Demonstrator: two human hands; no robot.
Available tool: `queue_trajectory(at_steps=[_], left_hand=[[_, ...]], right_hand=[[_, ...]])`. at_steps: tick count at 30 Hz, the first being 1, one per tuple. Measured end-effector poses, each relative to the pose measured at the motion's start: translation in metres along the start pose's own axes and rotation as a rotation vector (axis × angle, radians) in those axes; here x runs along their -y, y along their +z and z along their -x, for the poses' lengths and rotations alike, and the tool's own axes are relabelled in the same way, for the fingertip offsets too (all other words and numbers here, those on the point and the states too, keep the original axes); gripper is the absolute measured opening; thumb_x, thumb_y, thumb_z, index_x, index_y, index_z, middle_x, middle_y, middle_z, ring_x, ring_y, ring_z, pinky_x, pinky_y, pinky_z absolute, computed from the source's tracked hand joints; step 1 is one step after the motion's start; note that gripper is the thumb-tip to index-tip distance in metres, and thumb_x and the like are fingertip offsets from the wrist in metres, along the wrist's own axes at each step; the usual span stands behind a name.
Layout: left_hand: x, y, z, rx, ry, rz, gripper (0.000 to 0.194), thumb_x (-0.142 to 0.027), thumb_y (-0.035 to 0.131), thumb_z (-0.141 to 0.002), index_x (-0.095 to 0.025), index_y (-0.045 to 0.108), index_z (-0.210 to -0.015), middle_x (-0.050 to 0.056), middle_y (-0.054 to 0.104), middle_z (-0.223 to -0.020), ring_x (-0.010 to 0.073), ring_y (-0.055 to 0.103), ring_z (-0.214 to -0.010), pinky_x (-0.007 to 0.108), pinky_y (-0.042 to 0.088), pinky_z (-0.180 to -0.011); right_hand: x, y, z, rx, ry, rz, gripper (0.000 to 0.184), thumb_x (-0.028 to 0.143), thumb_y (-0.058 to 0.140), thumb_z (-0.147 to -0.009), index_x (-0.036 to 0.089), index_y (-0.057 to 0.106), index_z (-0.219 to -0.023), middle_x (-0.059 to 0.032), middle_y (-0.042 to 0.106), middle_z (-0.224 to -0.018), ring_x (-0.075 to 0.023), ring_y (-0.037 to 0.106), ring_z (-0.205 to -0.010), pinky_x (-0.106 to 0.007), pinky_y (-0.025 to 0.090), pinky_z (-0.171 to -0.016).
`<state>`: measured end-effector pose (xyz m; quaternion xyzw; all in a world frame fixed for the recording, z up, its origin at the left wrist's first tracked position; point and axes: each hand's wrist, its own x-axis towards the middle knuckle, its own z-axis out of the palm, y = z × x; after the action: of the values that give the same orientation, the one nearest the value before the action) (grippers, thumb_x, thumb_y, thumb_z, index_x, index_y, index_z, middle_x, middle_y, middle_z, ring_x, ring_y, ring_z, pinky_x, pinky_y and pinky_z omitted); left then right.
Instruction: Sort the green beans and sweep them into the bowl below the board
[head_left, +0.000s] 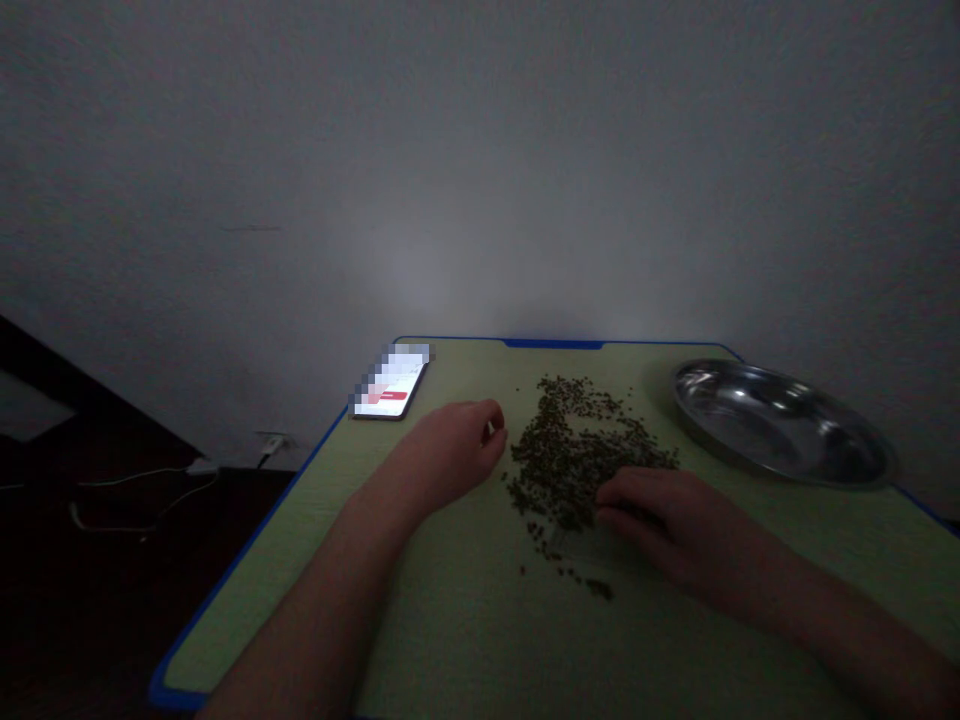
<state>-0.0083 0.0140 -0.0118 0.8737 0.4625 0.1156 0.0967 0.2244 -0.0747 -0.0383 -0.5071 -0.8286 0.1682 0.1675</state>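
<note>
Clock centred on the dark granular pile (559, 455), 12 toward the wall (480, 170). Left hand (457, 455): at 9, back upward, forearm entering from 7, wrist bent so the fingers faced about 3. Fingers curled inward, small gap visible inside the curl; could not tell whether the tips met or held a grain. Hand just beside the pile.

Right hand (652, 510): at 4, forearm entering from 4, fingers directed toward 10, fingertips at the pile's margin. Thumb and forefinger bent close together, dark narrow space between; pinch on a grain could not be confirmed.

Pile: mid-table, between the hands, loose grains trailing to 6. Table (450, 620): green top, blue edging; far edge at 12 ran close to the wall. Green surface showed between left hand and phone (391, 385) (10, near the left edge), between right hand and metal bowl (780, 425) (between 2 and 3, reaching the right edge), and broadly at 6.
</note>
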Motion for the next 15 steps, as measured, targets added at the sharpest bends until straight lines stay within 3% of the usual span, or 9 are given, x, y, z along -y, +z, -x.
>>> queue_trajectory(at_steps=[15], left_hand=[[-0.0004, -0.0011, -0.0007, 0.014, -0.011, -0.003, 0.023, -0.031, 0.043, -0.087, -0.019, 0.062, -0.089, 0.006, 0.068, -0.082, 0.0158, 0.057, -0.066, 0.028, 0.039, -0.058]], right_hand=[[-0.0025, 0.0018, -0.0005, -0.083, 0.032, 0.046, 0.019, 0.024, 0.045, -0.092, 0.021, 0.063, -0.086, -0.0035, 0.068, -0.083, -0.0172, 0.062, -0.075, -0.03, 0.043, -0.068]])
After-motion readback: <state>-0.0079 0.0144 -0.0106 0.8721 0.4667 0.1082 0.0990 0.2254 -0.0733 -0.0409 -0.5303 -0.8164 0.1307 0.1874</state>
